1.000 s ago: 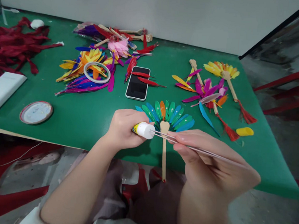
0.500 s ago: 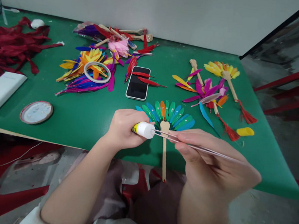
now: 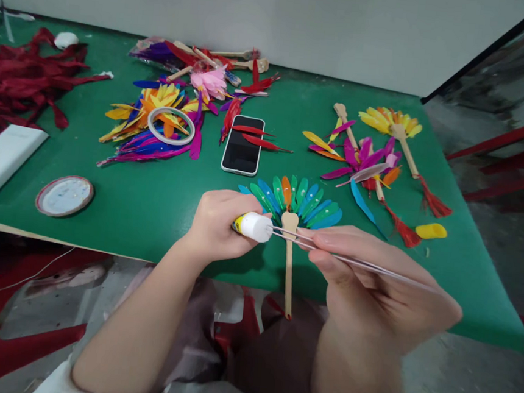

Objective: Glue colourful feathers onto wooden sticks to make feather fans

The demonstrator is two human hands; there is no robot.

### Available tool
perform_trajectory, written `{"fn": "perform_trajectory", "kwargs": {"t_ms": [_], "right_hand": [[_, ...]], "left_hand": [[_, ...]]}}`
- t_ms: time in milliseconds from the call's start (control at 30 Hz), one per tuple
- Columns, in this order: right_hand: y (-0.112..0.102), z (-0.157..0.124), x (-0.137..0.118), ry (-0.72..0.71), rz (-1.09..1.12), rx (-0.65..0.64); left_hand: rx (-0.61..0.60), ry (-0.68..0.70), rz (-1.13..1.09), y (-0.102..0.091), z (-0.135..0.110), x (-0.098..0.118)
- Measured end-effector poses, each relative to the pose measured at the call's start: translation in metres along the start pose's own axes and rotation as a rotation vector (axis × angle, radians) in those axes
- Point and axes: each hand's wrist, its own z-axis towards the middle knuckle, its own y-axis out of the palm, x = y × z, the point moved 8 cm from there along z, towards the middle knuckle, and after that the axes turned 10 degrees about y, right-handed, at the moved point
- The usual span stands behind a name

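My left hand [image 3: 218, 223] is closed around a small white glue bottle [image 3: 252, 226] with a yellow label, held sideways over the table's front edge. My right hand [image 3: 369, 279] pinches a pair of thin metal tweezers [image 3: 352, 261], whose tips touch the bottle's white end. Just behind them lies a feather fan [image 3: 293, 200] of blue, green and orange feathers on a wooden stick [image 3: 288, 272] that overhangs the green table [image 3: 151, 199].
A phone [image 3: 242, 144] lies face up behind the fan. A tape ring [image 3: 171, 126] rests on a heap of coloured feathers at left, with a round lid [image 3: 64, 195] nearer. More feather fans [image 3: 370, 160] and a yellow piece [image 3: 431, 231] lie at right. Red strips [image 3: 20, 77] fill the far left.
Almost nothing differs; both hands keep the same hold and the view has shifted very slightly.
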Motion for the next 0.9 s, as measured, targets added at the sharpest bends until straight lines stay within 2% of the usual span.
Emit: {"fn": "perform_trajectory", "kwargs": {"t_ms": [167, 900], "right_hand": [[0.0007, -0.0004, 0.0029, 0.034, 0.002, 0.002], [-0.0001, -0.0006, 0.004, 0.024, 0.02, 0.018]], "left_hand": [[-0.004, -0.001, 0.003, 0.0006, -0.0002, 0.0], [-0.011, -0.023, -0.012, 0.0015, -0.0017, -0.002]]}}
